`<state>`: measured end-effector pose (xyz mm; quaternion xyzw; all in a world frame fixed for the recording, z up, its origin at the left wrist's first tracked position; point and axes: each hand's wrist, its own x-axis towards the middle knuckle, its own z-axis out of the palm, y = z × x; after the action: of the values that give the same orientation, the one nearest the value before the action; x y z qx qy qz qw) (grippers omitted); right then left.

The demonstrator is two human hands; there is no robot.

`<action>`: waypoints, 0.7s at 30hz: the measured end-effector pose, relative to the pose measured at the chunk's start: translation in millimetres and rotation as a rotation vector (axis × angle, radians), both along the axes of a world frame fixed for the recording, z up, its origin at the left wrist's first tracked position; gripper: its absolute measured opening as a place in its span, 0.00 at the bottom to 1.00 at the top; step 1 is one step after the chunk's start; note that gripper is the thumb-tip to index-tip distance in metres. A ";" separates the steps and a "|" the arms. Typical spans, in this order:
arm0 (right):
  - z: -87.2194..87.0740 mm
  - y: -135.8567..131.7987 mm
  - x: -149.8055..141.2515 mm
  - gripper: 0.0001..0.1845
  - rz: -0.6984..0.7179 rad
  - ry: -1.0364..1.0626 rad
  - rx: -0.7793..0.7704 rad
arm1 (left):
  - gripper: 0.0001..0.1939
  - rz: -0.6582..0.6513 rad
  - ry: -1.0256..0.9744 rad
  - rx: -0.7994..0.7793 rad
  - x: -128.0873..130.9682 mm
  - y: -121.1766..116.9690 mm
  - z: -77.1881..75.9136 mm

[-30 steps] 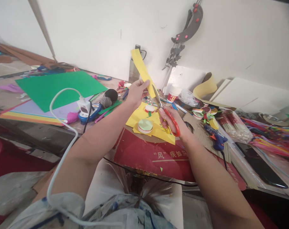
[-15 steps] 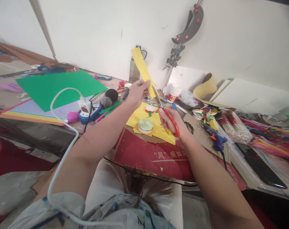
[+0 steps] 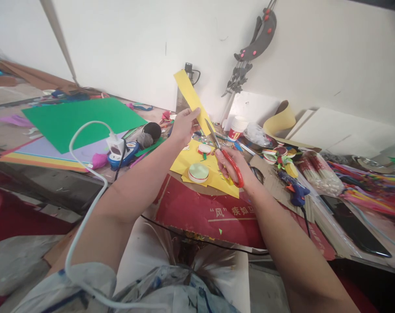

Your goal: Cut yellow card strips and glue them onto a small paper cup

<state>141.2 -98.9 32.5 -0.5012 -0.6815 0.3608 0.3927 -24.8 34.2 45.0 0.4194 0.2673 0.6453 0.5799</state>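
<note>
Your left hand (image 3: 184, 127) pinches one yellow strip (image 3: 188, 92) between thumb and fingers, its long end slanting up and left. Your right hand (image 3: 235, 168) is closed around the handles of one pair of red-handled scissors (image 3: 226, 155), blades at the strip's lower end; whether they touch it, you cannot tell. Below, two round pieces (image 3: 198, 173) show clearly on yellow paper (image 3: 229, 188), which overlies one red board (image 3: 197, 211). One green sheet (image 3: 82, 121) lies to your left; one glue gun (image 3: 299, 194) and one phone (image 3: 356, 226), right.
</note>
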 end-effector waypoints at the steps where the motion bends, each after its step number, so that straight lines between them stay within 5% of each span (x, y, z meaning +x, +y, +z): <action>1: 0.1 0.4 0.3 0.34 0.002 -0.012 0.005 | 0.16 -0.003 0.010 0.003 -0.1 0.4 -0.6; 21: -3.9 -1.4 -2.7 0.30 -0.019 0.042 0.014 | 0.15 -0.051 0.057 0.008 2.6 -1.7 -2.0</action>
<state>138.5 -100.3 28.7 -0.4973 -0.6708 0.3626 0.4139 -22.2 32.5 42.9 0.4465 0.2704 0.6193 0.5866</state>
